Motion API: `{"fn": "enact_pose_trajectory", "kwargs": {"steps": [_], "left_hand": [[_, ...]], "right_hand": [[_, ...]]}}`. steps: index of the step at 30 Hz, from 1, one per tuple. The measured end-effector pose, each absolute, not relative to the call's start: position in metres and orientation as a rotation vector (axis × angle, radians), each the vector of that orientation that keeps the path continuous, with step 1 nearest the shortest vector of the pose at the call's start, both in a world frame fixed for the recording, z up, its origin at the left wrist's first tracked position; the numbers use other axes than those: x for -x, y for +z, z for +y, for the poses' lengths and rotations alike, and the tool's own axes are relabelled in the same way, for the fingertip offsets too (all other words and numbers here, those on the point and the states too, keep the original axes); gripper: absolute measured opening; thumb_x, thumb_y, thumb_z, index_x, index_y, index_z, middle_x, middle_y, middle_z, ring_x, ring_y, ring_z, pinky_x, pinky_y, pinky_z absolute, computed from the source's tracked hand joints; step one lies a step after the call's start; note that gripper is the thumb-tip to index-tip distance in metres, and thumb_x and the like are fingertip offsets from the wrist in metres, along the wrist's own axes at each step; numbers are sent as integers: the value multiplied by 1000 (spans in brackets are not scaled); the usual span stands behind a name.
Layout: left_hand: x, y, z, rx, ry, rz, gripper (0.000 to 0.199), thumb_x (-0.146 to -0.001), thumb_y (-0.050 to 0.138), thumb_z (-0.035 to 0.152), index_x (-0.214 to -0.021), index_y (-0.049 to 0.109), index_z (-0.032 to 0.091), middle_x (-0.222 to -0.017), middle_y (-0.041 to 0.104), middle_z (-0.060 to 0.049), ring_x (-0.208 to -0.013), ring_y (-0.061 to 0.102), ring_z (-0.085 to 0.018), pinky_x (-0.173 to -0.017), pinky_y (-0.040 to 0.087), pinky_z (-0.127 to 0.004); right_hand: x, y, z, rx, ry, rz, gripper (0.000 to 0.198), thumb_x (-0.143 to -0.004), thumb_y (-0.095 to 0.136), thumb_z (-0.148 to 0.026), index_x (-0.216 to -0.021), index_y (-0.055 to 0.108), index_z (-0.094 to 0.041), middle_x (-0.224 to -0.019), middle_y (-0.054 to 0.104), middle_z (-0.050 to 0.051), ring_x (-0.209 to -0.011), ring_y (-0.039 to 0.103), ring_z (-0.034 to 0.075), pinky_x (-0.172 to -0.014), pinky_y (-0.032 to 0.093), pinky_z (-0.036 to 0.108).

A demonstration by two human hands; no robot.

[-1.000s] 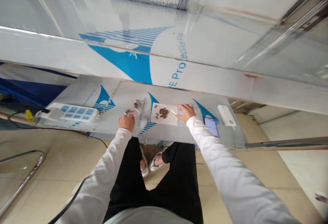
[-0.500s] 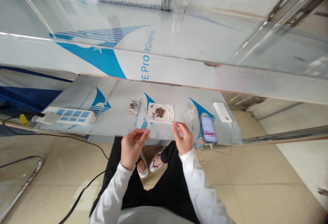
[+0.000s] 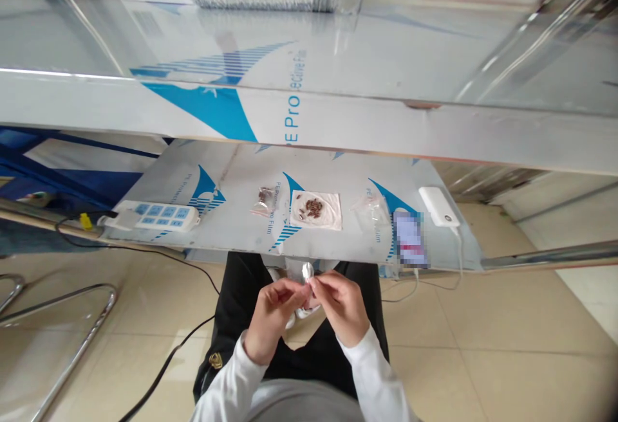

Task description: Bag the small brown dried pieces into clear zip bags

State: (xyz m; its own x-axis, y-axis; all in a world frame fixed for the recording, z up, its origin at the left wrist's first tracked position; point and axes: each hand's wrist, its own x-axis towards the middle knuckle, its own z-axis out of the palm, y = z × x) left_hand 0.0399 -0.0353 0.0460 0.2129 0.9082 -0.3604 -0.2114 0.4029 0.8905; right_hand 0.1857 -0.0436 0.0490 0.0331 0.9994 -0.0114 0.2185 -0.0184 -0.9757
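A small clear plastic bag (image 3: 295,269) is pinched between my two hands, below the shelf's front edge and over my lap. My left hand (image 3: 277,312) is closed, with thumb and fingertips at the bag's near edge. Right beside it, my right hand (image 3: 342,306) is closed on the same edge, fingertips almost touching the left ones. Beyond the hands, a white square of paper (image 3: 331,216) lies on the shelf with a small heap of brown bits (image 3: 315,208). To its left is a clear bag with dark bits inside (image 3: 264,201); to its right lie clear plastic bags (image 3: 371,208).
A white power strip (image 3: 168,215) lies on the left of the film-covered shelf (image 3: 232,229). On the right are a phone (image 3: 410,238) and a white power bank (image 3: 437,206) with cables. A higher ledge (image 3: 362,119) spans above. A metal chair frame (image 3: 109,300) stands lower left.
Both hands have drawn back from the shelf edge toward my lap and come together. The clear bag now shows between their fingertips. The view has shifted slightly left.
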Motion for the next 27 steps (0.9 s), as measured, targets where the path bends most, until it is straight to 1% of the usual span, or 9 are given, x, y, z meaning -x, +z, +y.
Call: {"fn": "enact_pose_trajectory", "kwargs": {"steps": [3, 6, 8, 9, 11, 13, 18, 22, 27], "left_hand": [[-35, 48, -43, -888, 972, 1324, 27, -74, 69, 40, -71, 64, 13, -61, 66, -4, -56, 60, -13, -57, 48, -23], [-32, 57, -49, -1102, 953, 1539, 26, -77, 65, 40, -72, 62, 15, -63, 66, -4, -60, 62, -15, -58, 48, -23], [-31, 65, -50, -1227, 951, 1584, 25, -80, 61, 39, -72, 61, 16, -65, 65, -4, -61, 62, -15, -58, 48, -22], [-31, 69, -49, -1268, 948, 1574, 24, -81, 60, 39, -72, 60, 16, -66, 65, -3, -61, 62, -14, -58, 48, -22], [-31, 75, -46, -1317, 926, 1514, 22, -81, 59, 36, -73, 60, 16, -68, 65, -3, -62, 62, -14, -59, 49, -21], [-29, 77, -44, -1320, 911, 1459, 20, -81, 60, 35, -74, 59, 16, -68, 65, -3, -63, 62, -13, -60, 50, -21], [-27, 78, -42, -1268, 945, 1461, 19, -81, 60, 35, -75, 58, 17, -68, 65, -2, -63, 64, -14, -58, 51, -20], [-29, 82, -43, -1408, 957, 1581, 16, -80, 60, 33, -74, 58, 19, -68, 66, -1, -61, 64, -13, -58, 52, -20], [-33, 89, -36, -1681, 970, 1824, 14, -80, 59, 33, -72, 57, 21, -67, 62, 0, -56, 59, -13, -55, 47, -22]], "right_hand": [[-186, 53, -49, 1558, 642, -1530, 19, -82, 58, -26, -65, 62, -20, -61, 53, 0, -49, 50, 11, -48, 43, 23], [-187, 60, -51, 1564, 473, -1658, 19, -80, 56, -20, -62, 56, -23, -59, 52, 0, -51, 52, 14, -49, 46, 26], [-187, 64, -51, 1485, 517, -1700, 9, -81, 54, -18, -79, 61, -24, -79, 64, 5, -73, 63, 20, -68, 54, 32], [-188, 65, -50, 1427, 573, -1707, 17, -81, 54, -18, -96, 62, -24, -98, 66, 8, -92, 64, 23, -81, 54, 36], [-189, 64, -48, 1288, 738, -1734, 46, -83, 54, -21, -128, 48, -22, -132, 53, 11, -123, 50, 26, -103, 43, 43], [-190, 60, -46, 1151, 922, -1781, 64, -81, 59, -29, -140, 35, -22, -142, 45, 10, -132, 41, 27, -109, 36, 44], [-182, 46, -41, 1146, 881, -1707, 86, -65, 78, -34, -139, 34, -24, -127, 59, 11, -119, 55, 28, -102, 44, 43], [-171, 46, -40, 1232, 708, -1664, 59, -67, 68, -16, -123, 51, -26, -109, 65, 7, -102, 63, 25, -90, 51, 38], [-170, 53, -37, 1235, 687, -1643, 50, -69, 65, -15, -116, 56, -27, -101, 66, 4, -91, 65, 22, -81, 54, 33]]}}
